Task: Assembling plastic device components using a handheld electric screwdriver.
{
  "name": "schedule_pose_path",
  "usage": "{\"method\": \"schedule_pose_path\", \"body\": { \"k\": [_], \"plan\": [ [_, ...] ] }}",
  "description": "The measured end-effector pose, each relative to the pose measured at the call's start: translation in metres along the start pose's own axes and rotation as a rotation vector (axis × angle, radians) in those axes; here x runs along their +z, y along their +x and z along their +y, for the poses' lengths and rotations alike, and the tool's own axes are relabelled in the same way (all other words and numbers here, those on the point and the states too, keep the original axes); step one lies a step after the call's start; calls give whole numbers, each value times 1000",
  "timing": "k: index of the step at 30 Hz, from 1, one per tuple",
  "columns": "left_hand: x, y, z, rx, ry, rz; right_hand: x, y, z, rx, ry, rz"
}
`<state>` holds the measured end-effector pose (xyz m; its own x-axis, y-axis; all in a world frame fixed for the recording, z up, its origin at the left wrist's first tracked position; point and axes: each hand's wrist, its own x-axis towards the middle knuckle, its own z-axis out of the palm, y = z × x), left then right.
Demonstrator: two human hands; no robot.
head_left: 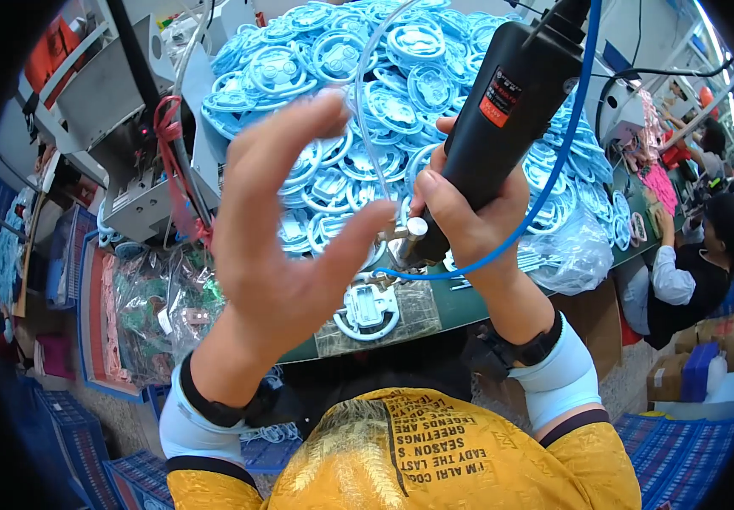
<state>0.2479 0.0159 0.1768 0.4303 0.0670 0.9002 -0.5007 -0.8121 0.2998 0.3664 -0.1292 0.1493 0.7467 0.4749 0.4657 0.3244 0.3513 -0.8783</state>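
My right hand (490, 225) grips a black electric screwdriver (490, 140), its tip end pointing down and toward me. A blue tube (554, 187) and a clear tube (367, 102) run to a metal fitting (415, 228) at that end. My left hand (265, 225) is raised to the left of the screwdriver, thumb and index finger spread, with nothing between them; it is blurred. Below the screwdriver, a light blue plastic housing with a round rim (368, 310) lies on a worn grey mat (422, 308) at the table's near edge.
A big heap of similar light blue parts (333, 59) covers the table behind my hands. At right lies a clear plastic bag (583, 265). A crate (86, 340) holding bagged parts stands at left, beside a grey machine (141, 195). A co-worker (707, 263) sits at far right.
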Motion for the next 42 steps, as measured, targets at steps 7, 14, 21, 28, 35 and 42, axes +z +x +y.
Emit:
{"method": "schedule_pose_path", "body": {
  "k": [7, 14, 21, 28, 35, 42],
  "plan": [
    [17, 48, 1, 162, 89, 19, 0, 6, 15, -345, -280, -42],
    [15, 60, -11, 410, 100, 45, -6, 18, -19, -256, -67, 26],
    [2, -103, -12, -629, -80, -258, -14, 41, -32, -176, 57, 24],
    [61, -131, -36, -512, -37, -362, 3, 44, -23, -232, 181, 27],
    [74, -118, -44, -373, -16, -347, -5, 50, -36, -200, 93, 97],
    [64, -134, -55, -338, 50, -380, -21, 59, -40, -255, 145, 68]
  ]
}}
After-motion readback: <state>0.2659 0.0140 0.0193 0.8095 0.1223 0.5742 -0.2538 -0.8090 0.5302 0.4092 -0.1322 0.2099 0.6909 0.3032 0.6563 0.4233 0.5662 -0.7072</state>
